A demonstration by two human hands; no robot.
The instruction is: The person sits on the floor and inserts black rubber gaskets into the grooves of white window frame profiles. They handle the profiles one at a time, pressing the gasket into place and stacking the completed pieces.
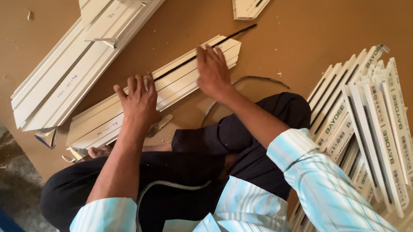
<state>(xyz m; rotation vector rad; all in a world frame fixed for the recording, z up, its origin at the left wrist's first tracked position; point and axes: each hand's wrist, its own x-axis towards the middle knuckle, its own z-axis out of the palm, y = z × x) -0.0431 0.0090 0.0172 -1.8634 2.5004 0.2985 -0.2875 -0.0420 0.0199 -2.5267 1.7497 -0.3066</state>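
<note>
Both hands are pressing flat on the white frame piece (164, 87): our left hand (139, 102) is spreading its fingers over the middle, our right hand (212, 70) is pushing a black rubber strip (220, 41) into the groove nearer the mitred end, fingers together. We are judging the frame piece light, stiff and smooth, best held flat along its length. It is lying on the brown board (308, 27), just ahead of our knees, with stacked frame pieces (371, 116) to its right.
</note>
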